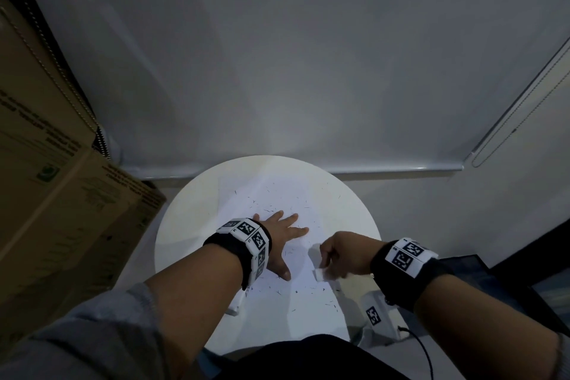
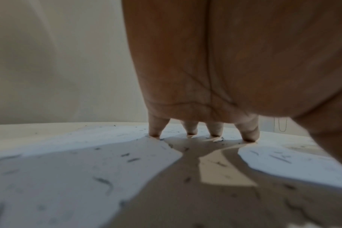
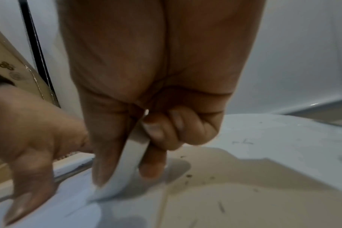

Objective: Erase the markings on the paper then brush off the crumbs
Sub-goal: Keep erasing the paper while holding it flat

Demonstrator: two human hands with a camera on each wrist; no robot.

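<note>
Round white surface [image 1: 191, 225] carrying paper [image 1: 277, 305], crumbs [image 1: 271, 210] scattered. Left hand [image 1: 282, 236] pressing flat, fingers spread; right hand [image 1: 339, 251] pinching eraser [image 1: 320, 274]. Risking creasing if paper slips.

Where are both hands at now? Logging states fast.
Left hand: open, fingers spread flat, pressing the white paper sheet.
Right hand: closed around a small white block eraser.

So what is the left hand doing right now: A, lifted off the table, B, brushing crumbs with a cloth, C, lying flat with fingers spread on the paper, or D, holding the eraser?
C: the left hand lies spread flat on the white paper sheet.
</note>
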